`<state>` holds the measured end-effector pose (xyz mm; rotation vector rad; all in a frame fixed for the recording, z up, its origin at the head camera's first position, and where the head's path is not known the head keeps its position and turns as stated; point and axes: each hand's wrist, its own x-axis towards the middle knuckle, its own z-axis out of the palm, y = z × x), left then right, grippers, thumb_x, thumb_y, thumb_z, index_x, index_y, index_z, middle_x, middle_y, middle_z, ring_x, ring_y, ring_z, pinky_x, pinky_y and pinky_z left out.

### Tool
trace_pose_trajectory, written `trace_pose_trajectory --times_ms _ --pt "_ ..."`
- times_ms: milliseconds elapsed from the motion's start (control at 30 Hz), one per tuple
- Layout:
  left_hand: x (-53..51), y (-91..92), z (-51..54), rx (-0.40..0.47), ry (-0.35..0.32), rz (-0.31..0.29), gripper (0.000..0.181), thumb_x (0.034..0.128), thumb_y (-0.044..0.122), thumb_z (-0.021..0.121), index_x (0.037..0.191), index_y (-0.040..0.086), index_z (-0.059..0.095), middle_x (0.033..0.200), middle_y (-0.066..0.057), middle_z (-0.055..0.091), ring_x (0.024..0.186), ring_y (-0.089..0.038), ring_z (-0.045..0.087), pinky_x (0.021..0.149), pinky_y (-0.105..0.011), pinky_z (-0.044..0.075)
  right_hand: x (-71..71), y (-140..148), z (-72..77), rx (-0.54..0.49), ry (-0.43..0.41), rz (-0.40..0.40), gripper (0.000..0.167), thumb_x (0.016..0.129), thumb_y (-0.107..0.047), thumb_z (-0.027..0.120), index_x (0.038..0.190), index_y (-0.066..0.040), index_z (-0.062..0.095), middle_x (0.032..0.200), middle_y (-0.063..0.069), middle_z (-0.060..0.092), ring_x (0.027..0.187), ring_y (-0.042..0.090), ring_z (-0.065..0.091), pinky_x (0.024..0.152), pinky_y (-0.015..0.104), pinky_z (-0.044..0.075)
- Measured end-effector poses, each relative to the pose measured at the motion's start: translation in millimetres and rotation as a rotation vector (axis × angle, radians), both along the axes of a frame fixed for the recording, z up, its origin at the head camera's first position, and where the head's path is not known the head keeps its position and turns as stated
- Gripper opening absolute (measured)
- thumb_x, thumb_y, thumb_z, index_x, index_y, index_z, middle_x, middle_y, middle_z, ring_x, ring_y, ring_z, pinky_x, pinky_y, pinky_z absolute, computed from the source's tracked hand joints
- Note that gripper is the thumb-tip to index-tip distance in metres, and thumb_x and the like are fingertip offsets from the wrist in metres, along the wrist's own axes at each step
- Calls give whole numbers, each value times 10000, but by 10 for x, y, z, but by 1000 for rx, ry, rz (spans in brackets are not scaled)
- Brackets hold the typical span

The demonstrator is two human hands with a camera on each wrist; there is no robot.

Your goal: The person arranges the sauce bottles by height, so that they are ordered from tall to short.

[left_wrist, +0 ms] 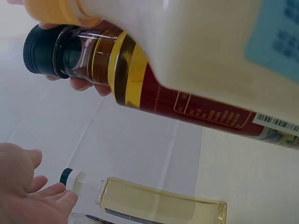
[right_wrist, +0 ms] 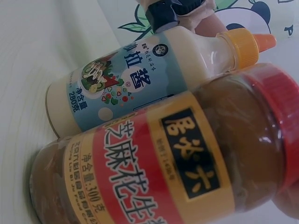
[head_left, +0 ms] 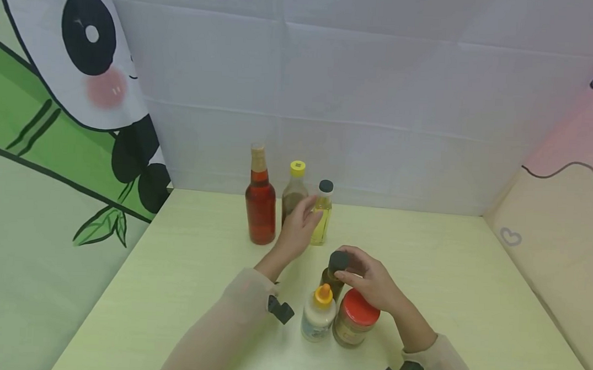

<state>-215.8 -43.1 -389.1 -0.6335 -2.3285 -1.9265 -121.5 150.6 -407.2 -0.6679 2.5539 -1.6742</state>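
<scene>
My left hand is beside the yellow-capped bottle and the bottle of yellow oil, fingers loosely extended; in the left wrist view the hand shows nothing in its grasp. My right hand has thumb and fingers around the neck and dark cap of a dark bottle, whose red label shows in the left wrist view. In front of that bottle stand a white squeeze bottle with an orange cap and a red-lidded jar, side by side.
A tall bottle of red liquid stands at the back left of the pale table. Behind the table hangs a white cloth, with a printed panda panel at the left and a pink and cream panel at the right.
</scene>
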Motion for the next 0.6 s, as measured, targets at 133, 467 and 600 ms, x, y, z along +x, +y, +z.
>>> trace_pose_trajectory --times_ms 133,467,600 --pt "59 -30 -27 29 10 -7 465 1024 161 523 1431 -26 398 1457 -180 432 1356 -254 388 1071 -340 351 -1 0 7 0 -4 -6 413 915 -75 674 1294 -16 520 1130 120 638 1070 323 617 937 414 492" --pt "168 -123 -143 40 -18 2 415 1003 182 563 1376 22 475 1355 -133 531 1247 -221 508 1021 -346 419 4 -7 8 9 -12 -13 430 917 -88 673 1311 -24 514 1152 121 632 1082 325 611 941 422 488" --pt "195 -169 -204 36 -10 0 409 1003 211 573 1358 23 500 1308 -113 561 1201 -226 538 998 -341 441 9 -9 14 9 -8 -12 433 915 -84 675 1311 -22 511 1151 121 632 1085 328 610 942 433 486"
